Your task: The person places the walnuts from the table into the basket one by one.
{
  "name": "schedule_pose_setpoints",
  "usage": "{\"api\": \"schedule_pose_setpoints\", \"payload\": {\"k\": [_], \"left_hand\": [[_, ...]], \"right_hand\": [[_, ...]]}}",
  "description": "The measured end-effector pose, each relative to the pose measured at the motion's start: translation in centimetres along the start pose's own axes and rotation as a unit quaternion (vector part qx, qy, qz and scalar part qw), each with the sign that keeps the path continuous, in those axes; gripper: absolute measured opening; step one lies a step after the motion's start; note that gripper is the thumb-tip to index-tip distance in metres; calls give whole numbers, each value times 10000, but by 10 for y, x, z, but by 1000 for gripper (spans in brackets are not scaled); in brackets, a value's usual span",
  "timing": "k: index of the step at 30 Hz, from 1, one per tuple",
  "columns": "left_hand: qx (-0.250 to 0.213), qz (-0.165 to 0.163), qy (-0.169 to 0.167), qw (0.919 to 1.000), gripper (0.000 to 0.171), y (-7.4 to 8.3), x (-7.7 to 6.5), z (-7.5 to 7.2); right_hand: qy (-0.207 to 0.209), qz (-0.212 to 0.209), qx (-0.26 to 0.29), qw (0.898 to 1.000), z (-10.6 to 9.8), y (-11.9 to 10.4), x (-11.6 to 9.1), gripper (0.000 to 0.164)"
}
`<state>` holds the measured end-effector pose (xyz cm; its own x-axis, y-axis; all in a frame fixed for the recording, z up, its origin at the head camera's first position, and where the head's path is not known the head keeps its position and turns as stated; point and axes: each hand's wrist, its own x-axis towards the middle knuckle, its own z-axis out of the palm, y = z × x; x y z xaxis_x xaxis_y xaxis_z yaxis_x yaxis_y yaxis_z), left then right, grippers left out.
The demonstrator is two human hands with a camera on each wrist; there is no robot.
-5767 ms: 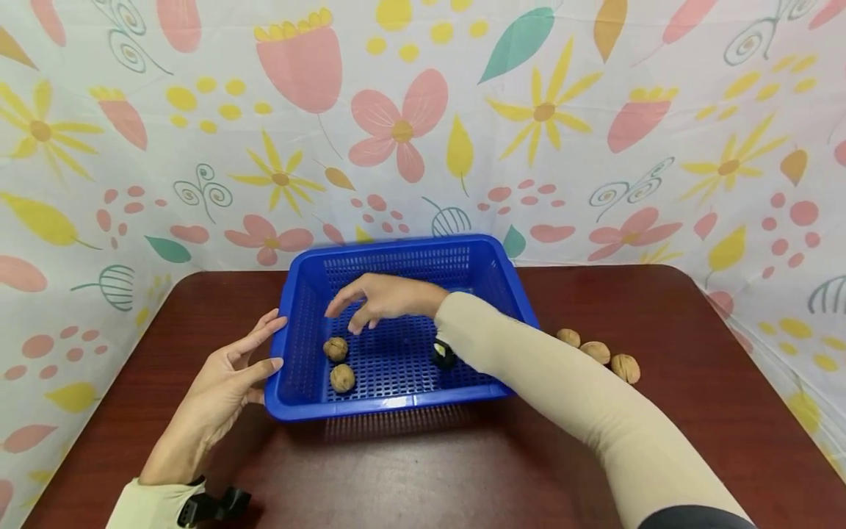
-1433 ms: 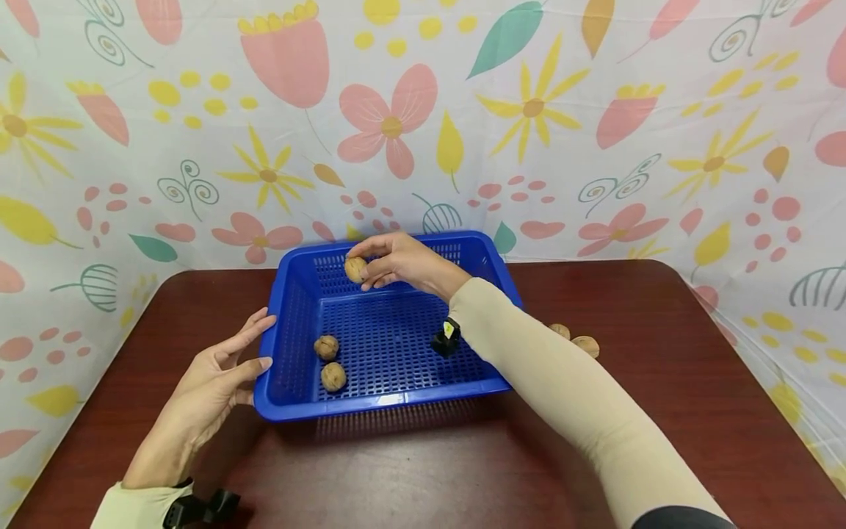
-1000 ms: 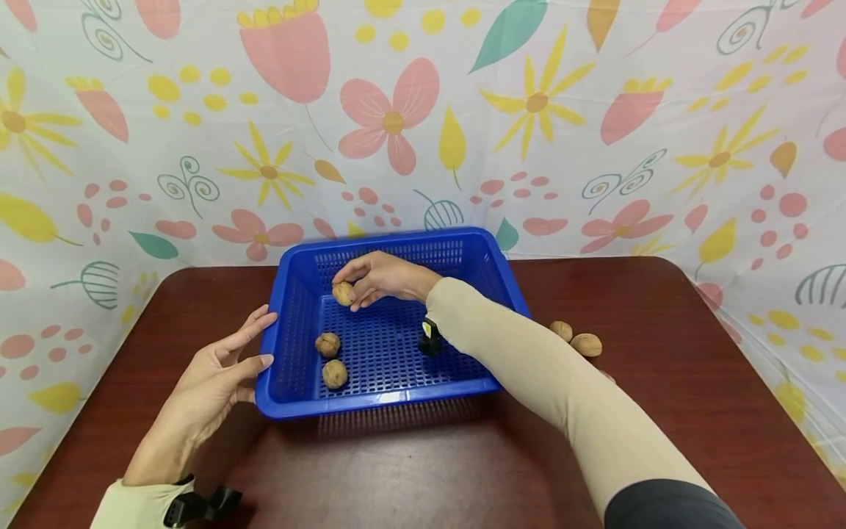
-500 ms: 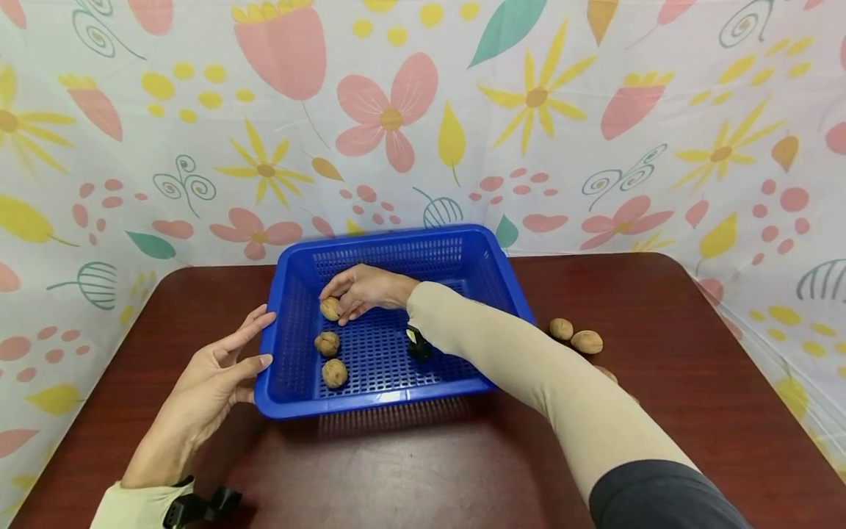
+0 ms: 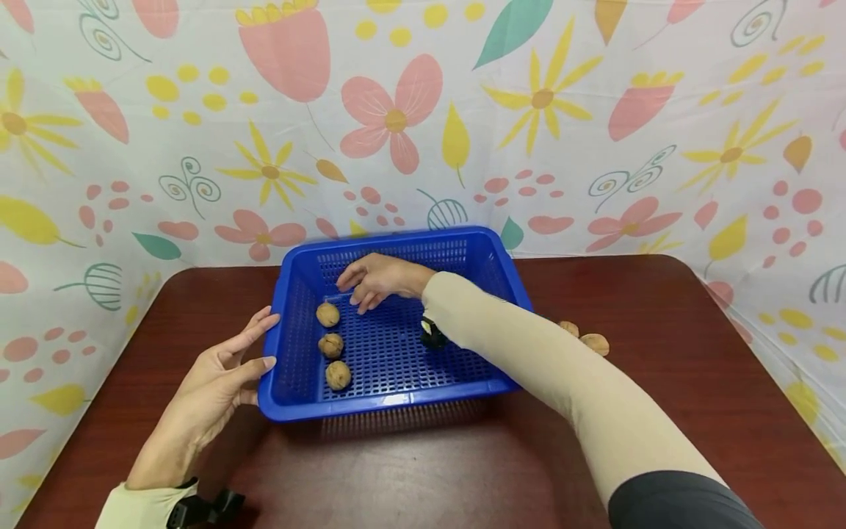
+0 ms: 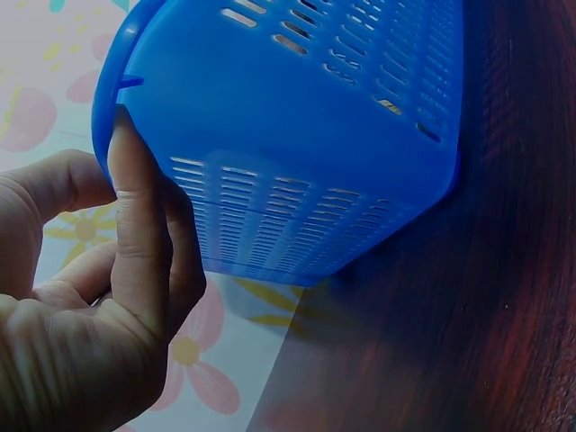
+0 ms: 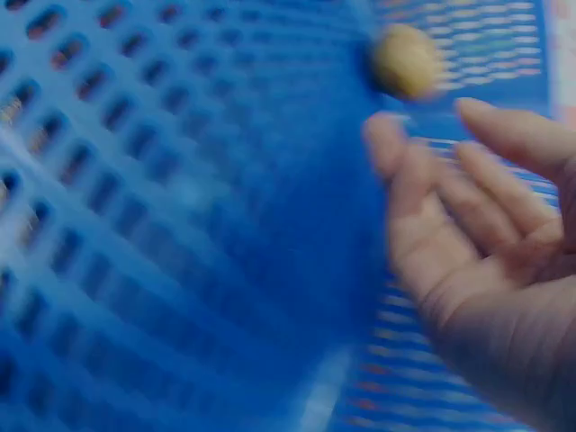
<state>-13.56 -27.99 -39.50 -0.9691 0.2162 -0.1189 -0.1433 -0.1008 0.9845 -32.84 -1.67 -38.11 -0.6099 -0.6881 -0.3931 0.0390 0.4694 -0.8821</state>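
Where three walnuts [image 5: 331, 345] lie, one blue basket [image 5: 423, 397]

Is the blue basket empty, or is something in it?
Not empty: three walnuts lie in a row inside the blue basket.

A white cloth [image 5: 423, 195] with a pink and yellow floral print is hanging behind the dark red-brown worktop [image 5: 410, 474], which is reflecting light.
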Motion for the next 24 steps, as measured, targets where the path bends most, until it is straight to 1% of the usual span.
{"api": "schedule_pose_setpoints", "payload": {"k": [3,6,9,11,13,17,19,22,24], "left_hand": [[-11,20,0,10000,60,0,0,0],[-31,20,-8,10000,59,1,0,1],[-39,11,-11,10000,59,1,0,2],[-45,8,-25,10000,59,1,0,2],[-47,16,-30,10000,59,0,1,2],[18,30,16,10000,59,0,1,0],[53,34,48,10000,58,0,1,-1],[47,41,53,10000,58,-1,1,-2],[31,47,39,10000,58,0,1,-2]], "right_hand": [[140,-120,-296,9994,-14,-14,-26,52],[209,-422,-613,9970,-30,-24,-63,51],[393,-770,-969,9915,-48,-23,-107,48],[649,-922,-1080,9877,-59,-15,-139,46],[1002,-949,-1157,9837,-69,-1,-172,43],[1694,-701,-1090,9770,-83,37,-238,41],[2027,-535,-1046,9722,-86,60,-268,43],[2333,-603,-770,9675,-87,98,-306,42],[2491,-613,-566,9649,-84,123,-328,42]]}}
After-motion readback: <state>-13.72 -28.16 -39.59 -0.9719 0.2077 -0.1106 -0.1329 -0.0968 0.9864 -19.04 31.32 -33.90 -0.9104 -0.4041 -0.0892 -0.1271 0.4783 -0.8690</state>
